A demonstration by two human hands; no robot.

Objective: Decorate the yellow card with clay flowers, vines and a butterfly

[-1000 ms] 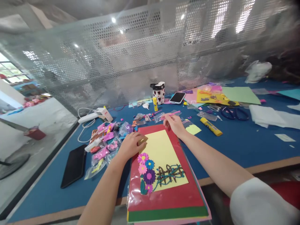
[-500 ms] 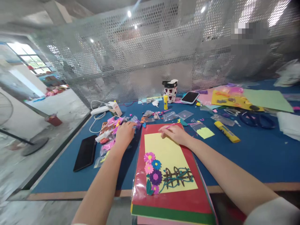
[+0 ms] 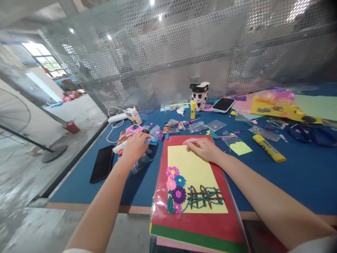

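1. Farthest left, a fan (image 3: 54, 153) stands on the floor, with a reddish bucket (image 3: 71, 128) near it.
2. On my blue table (image 3: 76, 191), a black tablet-like device (image 3: 102, 165) lies flat near the left edge; behind it are a white corded device (image 3: 117, 117) and a small white box (image 3: 134, 116).
3. My left hand (image 3: 135, 147) is over the plastic bags of coloured clay (image 3: 157, 133), fingers bent downward; I cannot tell whether they grip anything.
4. Right of that hand, the pale yellow card (image 3: 189, 160) lies before me on a red sheet (image 3: 195, 224), which tops a stack jutting past the table's near edge.
5. Along the card's lower left climb clay flowers (image 3: 178, 194) in pink, blue and purple; beside them is a brown fence (image 3: 203, 197) twined with teal strands.
6. Beyond the stack, a yellow glue stick (image 3: 193, 110) stands just beside a lidded cup (image 3: 200, 102).
7. My right hand (image 3: 202, 149) is at the card's upper right, fingers pinched around a slim pink tool (image 3: 196, 141).
8. Farther right are a smartphone (image 3: 223, 104), a yellow tube (image 3: 269, 148), a yellow sheet (image 3: 256, 103) bearing clay pieces, and dark blue scissors (image 3: 297, 133).
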